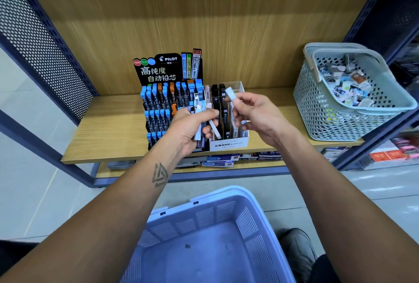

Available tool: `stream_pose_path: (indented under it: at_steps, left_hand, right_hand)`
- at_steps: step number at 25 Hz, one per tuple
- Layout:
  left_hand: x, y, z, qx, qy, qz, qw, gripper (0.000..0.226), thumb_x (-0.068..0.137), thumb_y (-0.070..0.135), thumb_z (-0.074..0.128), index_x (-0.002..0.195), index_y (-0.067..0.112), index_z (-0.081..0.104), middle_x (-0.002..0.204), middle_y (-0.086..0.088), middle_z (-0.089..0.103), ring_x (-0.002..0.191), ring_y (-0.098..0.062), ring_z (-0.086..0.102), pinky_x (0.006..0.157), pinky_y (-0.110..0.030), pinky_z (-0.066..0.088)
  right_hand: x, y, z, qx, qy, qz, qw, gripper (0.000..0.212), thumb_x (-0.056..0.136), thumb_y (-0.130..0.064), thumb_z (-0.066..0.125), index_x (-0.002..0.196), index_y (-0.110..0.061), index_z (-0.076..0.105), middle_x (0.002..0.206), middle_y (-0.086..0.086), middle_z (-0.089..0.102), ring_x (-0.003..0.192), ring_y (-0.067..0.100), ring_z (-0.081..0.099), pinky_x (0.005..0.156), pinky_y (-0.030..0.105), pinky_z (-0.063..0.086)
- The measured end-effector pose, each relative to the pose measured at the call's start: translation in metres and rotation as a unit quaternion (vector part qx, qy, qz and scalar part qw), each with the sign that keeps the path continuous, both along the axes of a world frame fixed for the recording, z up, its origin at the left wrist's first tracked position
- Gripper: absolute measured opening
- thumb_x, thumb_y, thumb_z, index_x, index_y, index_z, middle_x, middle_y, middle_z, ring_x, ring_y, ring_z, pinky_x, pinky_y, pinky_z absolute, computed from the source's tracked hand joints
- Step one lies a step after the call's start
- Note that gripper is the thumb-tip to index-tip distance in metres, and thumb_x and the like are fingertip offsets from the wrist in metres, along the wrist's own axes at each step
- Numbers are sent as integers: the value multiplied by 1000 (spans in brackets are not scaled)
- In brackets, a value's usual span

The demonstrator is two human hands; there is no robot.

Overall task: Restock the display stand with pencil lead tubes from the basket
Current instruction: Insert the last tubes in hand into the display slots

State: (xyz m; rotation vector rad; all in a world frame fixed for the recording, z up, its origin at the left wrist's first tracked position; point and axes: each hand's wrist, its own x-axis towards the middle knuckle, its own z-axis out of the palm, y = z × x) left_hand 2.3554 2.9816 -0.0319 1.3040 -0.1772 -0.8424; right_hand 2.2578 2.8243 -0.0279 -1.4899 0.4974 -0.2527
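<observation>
A black Pilot display stand (pixel 158 69) with tiered rows of blue- and orange-capped lead tubes sits on the wooden shelf (pixel 108 133). Beside it stands a white Mono box (pixel 229 145) holding black and pale tubes. My left hand (pixel 188 128) grips a bunch of lead tubes (pixel 199 121) in front of the stand. My right hand (pixel 256 115) pinches one light blue tube (pixel 232 95) above the Mono box. A blue-violet basket (pixel 210 237) lies below my arms; its visible floor holds no tubes.
A pale green perforated basket (pixel 335 124) full of small mixed packets stands on the shelf's right end. Dark metal uprights (pixel 34 40) with perforated panels flank the shelf. Boxed stock (pixel 220 160) lies on the lower shelf. A dark shoe (pixel 297 244) rests on the tiled floor.
</observation>
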Motion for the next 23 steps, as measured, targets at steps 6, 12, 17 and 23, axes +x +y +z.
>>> stream_pose_path:
  at_steps: [6,12,17,23]
  left_hand:
    - [6,-4,-1,0,-35,-3,999,8,87,-4,69,91,-9,64,64,-17,64,39,-13,41,40,-22,36]
    - [3,-17,-19,-3,-7,30,1000,37,86,-5,70,118,-17,54,66,-22,64,37,-15,39,40,-24,35]
    - [-4,-29,-18,-10,0,26,1000,8,88,-7,67,91,-9,60,63,-21,64,37,-14,38,41,-23,34]
    - [-7,-31,-20,-32,9,28,999,9,91,-4,67,84,-4,61,64,-18,64,39,-14,39,41,-24,36]
  right_hand:
    - [-6,-2,7,-26,13,63,998,18,90,2,67,107,7,66,74,18,70,54,18,62,48,22,49]
    - [-11,-19,-1,98,-39,-9,994,20,91,9,61,111,12,61,90,27,73,79,28,75,72,26,62]
    - [-5,-29,1,3,-32,-61,998,12,86,4,72,98,4,73,77,15,71,66,17,66,63,23,55]
    - [2,-36,5,-14,-54,-57,997,18,83,6,74,101,6,71,75,14,73,69,18,70,69,23,59]
